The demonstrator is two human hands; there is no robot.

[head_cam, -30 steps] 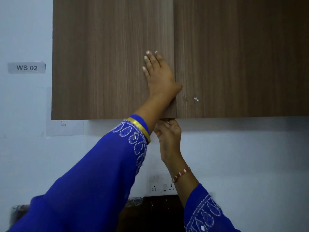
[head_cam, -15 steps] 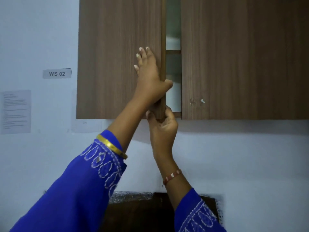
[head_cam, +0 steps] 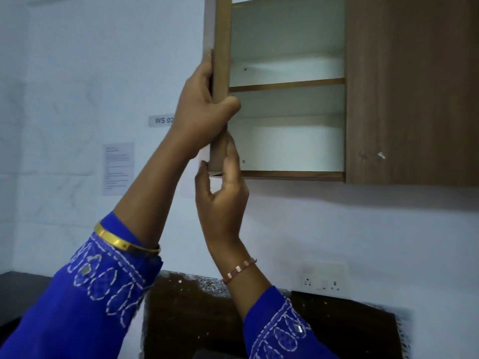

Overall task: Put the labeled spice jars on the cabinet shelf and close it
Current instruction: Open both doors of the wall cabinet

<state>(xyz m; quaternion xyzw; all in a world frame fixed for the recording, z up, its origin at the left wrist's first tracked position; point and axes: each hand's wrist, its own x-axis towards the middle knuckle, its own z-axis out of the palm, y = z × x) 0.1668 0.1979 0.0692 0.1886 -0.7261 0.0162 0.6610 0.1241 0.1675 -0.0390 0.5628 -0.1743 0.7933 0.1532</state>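
Left hand [head_cam: 204, 110] grips the brown wood-grain cabinet door's [head_cam: 220, 81] vertical free edge; right hand [head_cam: 223, 193] pinches its lower corner, empty white shelves [head_cam: 286, 84] rightward.

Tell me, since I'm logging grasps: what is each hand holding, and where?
Left hand grips the open cabinet door by its free edge; right hand pinches its lower corner.

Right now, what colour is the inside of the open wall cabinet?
White inside the wood-grain brown wall cabinet, with brown shelf edges; the head view shows it.

One head-worn view looks forward and up from below at the wall cabinet [head_cam: 285, 86], close behind the raised hands; the worktop [head_cam: 194, 320] lies along the bottom edge.
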